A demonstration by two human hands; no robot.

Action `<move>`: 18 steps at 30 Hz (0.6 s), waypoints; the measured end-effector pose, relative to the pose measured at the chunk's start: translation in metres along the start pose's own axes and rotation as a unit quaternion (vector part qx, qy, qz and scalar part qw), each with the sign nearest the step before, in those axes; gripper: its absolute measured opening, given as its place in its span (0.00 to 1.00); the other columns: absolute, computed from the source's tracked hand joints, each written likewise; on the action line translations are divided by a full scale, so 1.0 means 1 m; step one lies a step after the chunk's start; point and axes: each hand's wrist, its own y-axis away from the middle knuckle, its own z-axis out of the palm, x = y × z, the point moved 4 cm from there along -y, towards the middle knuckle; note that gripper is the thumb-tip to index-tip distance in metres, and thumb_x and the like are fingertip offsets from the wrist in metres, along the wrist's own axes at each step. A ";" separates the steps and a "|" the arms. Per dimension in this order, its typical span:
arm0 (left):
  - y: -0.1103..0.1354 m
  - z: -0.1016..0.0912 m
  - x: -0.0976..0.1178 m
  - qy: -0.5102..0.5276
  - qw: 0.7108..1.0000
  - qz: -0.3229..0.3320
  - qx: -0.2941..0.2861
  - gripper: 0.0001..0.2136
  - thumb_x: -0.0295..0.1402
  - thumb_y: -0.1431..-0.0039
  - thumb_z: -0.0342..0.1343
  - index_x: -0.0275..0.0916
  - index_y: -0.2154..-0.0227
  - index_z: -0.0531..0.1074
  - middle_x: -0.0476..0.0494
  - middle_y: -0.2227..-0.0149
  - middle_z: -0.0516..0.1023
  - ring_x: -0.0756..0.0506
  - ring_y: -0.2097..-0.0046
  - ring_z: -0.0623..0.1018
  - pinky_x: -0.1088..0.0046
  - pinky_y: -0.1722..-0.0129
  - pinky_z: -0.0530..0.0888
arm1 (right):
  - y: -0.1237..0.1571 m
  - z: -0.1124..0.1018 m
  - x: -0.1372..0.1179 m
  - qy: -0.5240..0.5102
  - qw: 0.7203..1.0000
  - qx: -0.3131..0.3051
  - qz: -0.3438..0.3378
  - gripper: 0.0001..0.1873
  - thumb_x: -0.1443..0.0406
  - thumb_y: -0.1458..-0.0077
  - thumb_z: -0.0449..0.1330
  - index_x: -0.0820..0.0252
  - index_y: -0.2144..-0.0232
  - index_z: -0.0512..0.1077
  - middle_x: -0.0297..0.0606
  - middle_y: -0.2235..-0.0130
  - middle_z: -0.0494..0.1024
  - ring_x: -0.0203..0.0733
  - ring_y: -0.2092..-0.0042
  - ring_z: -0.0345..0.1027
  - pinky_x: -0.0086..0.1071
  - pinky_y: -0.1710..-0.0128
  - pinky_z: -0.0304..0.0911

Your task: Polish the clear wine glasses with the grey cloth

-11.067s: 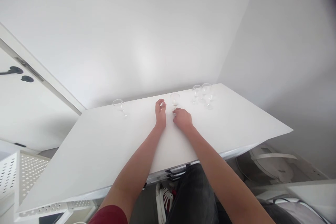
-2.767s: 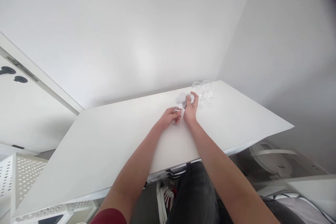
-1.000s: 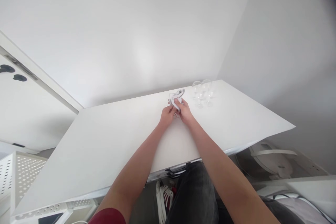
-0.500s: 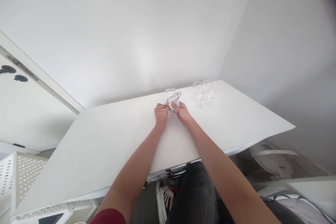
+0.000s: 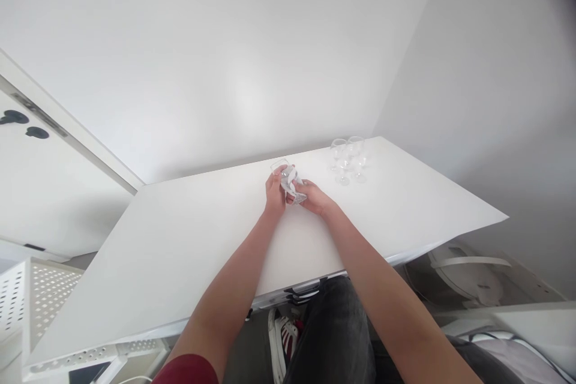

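A clear stemmed glass point(image 5: 279, 164) is tilted to the left between my hands, above the middle of the white table point(image 5: 180, 240). My left hand point(image 5: 275, 189) is closed around its bowl from the left side. With my right hand point(image 5: 312, 197) I grip a white cloth point(image 5: 292, 176), pressed against the lower part of the glass; the stem is mostly hidden by cloth and fingers. To the right of my hands, several more clear stemmed glasses point(image 5: 345, 163) stand upright in a group, not touched by either hand.
The table's back edge runs along a white wall point(image 5: 252, 60). At the far left is a door with a black handle point(image 5: 14, 117). White perforated baskets point(image 5: 54, 288) stand below the table's left end. A white round-bodied appliance point(image 5: 472, 276) is under the right side.
The glass has gone from nearly upright to tilted left. My left hand has moved up onto its bowl, while my right hand and the cloth have shifted slightly lower.
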 end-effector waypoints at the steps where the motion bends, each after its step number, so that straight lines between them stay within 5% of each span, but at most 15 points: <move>1: -0.001 -0.003 0.002 -0.007 0.999 0.030 0.032 0.27 0.57 0.44 0.62 0.38 0.54 0.77 0.35 0.52 0.81 0.46 0.65 0.79 0.72 0.72 0.72 | -0.001 0.000 0.001 0.044 0.998 0.034 -0.013 0.21 0.49 0.51 0.71 0.61 0.69 0.75 0.37 0.72 0.76 0.42 0.68 0.68 0.38 0.62 0.64; 3: -0.001 -0.009 0.002 -0.019 0.994 0.060 0.091 0.24 0.53 0.47 0.66 0.38 0.57 0.78 0.37 0.54 0.81 0.45 0.61 0.81 0.72 0.67 0.75 | -0.003 0.000 0.001 0.107 0.990 0.090 -0.030 0.21 0.51 0.55 0.73 0.60 0.68 0.75 0.36 0.71 0.77 0.43 0.68 0.69 0.37 0.62 0.64; 5: -0.002 -0.012 -0.001 -0.017 0.993 0.045 0.106 0.25 0.54 0.47 0.66 0.38 0.57 0.77 0.37 0.55 0.81 0.43 0.61 0.82 0.71 0.68 0.76 | -0.003 0.002 0.002 0.093 0.993 0.076 -0.019 0.21 0.49 0.53 0.72 0.60 0.71 0.75 0.36 0.73 0.76 0.43 0.70 0.68 0.37 0.63 0.65; 8: -0.003 -0.009 -0.006 0.015 0.999 0.010 0.047 0.27 0.56 0.45 0.62 0.37 0.55 0.76 0.33 0.52 0.81 0.39 0.59 0.83 0.67 0.68 0.77 | -0.001 0.006 0.001 0.001 1.000 -0.008 0.011 0.23 0.45 0.49 0.67 0.59 0.73 0.73 0.35 0.78 0.72 0.43 0.72 0.67 0.39 0.63 0.65; 10: -0.005 -0.007 -0.005 0.036 0.999 0.018 0.019 0.27 0.55 0.44 0.63 0.36 0.53 0.76 0.31 0.49 0.80 0.36 0.51 0.82 0.63 0.60 0.79 | 0.000 0.002 0.000 0.002 1.000 0.004 0.000 0.23 0.46 0.50 0.68 0.60 0.71 0.73 0.36 0.76 0.74 0.43 0.71 0.68 0.40 0.62 0.66; 12: -0.006 -0.008 -0.002 0.049 0.998 0.041 0.023 0.26 0.52 0.45 0.66 0.37 0.52 0.77 0.31 0.43 0.77 0.34 0.44 0.78 0.61 0.51 0.77 | -0.003 -0.007 -0.001 0.047 0.992 0.104 -0.051 0.23 0.47 0.52 0.70 0.61 0.67 0.75 0.39 0.70 0.78 0.44 0.67 0.71 0.39 0.60 0.66; 15: -0.009 -0.013 0.003 0.069 0.995 0.066 0.031 0.26 0.49 0.47 0.68 0.45 0.48 0.75 0.37 0.33 0.67 0.34 0.36 0.71 0.62 0.45 0.73 | -0.004 -0.022 -0.001 0.109 0.945 0.279 -0.131 0.26 0.46 0.51 0.67 0.62 0.62 0.76 0.43 0.61 0.82 0.49 0.58 0.74 0.41 0.54 0.66; 18: -0.010 -0.018 0.009 0.090 0.992 0.085 0.024 0.26 0.47 0.47 0.70 0.54 0.45 0.72 0.44 0.29 0.58 0.35 0.32 0.67 0.63 0.45 0.72 | -0.004 -0.028 0.001 0.168 0.908 0.355 -0.147 0.27 0.45 0.46 0.63 0.60 0.56 0.76 0.45 0.52 0.81 0.53 0.48 0.73 0.44 0.45 0.64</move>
